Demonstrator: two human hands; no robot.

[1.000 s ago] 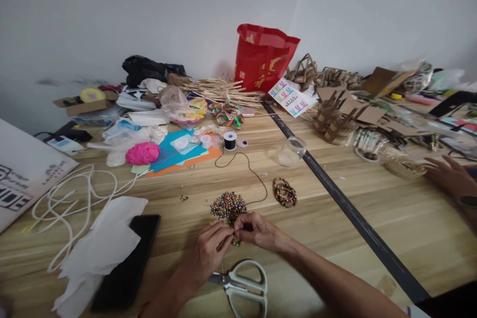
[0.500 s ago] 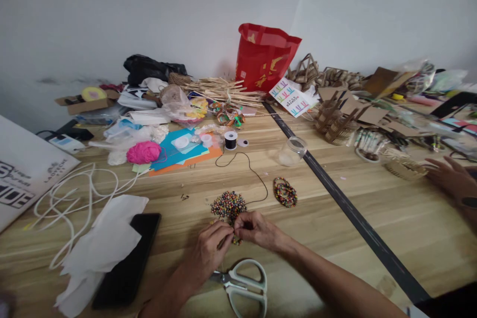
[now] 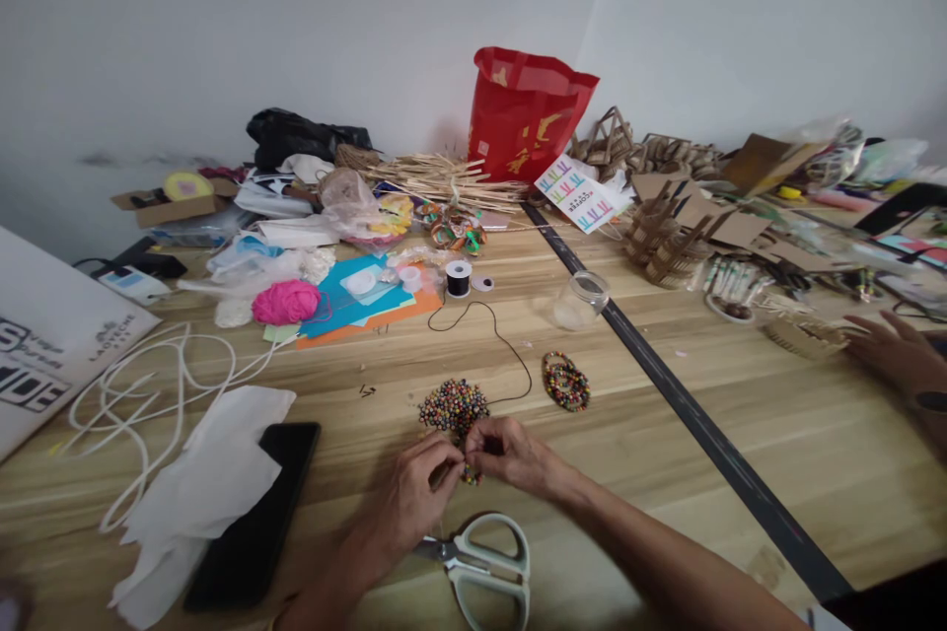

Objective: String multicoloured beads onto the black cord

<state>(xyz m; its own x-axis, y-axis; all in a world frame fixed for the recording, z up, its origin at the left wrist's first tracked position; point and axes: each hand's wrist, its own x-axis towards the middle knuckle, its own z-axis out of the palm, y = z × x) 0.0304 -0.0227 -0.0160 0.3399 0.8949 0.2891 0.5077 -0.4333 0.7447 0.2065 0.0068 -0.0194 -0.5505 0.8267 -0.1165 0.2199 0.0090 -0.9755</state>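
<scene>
The left hand (image 3: 418,498) and the right hand (image 3: 510,454) meet at their fingertips low in the middle of the light wooden table (image 3: 740,394), both pinched narrow on a short string of small multicoloured beads (image 3: 469,476) that hangs between them. Just behind the fingers lies a loose heap of the same multicoloured beads (image 3: 453,405), touching the table, and near it on the right is a finished coil of coloured beads (image 3: 566,382). A thin black thread (image 3: 510,350) runs from the hands' area up to a small spool of black thread (image 3: 458,278). Close below the hands lie white-handled scissors (image 3: 484,567). On the left are a black phone (image 3: 248,518), partly under a sheet of white tissue paper (image 3: 196,493), and a white cord in loops (image 3: 148,385). Farther back stand a pink ball of yarn (image 3: 285,302), a small clear glass jar (image 3: 580,300) and a red paper bag (image 3: 524,113). At the right edge another person's hand (image 3: 892,355) rests on the table.
</scene>
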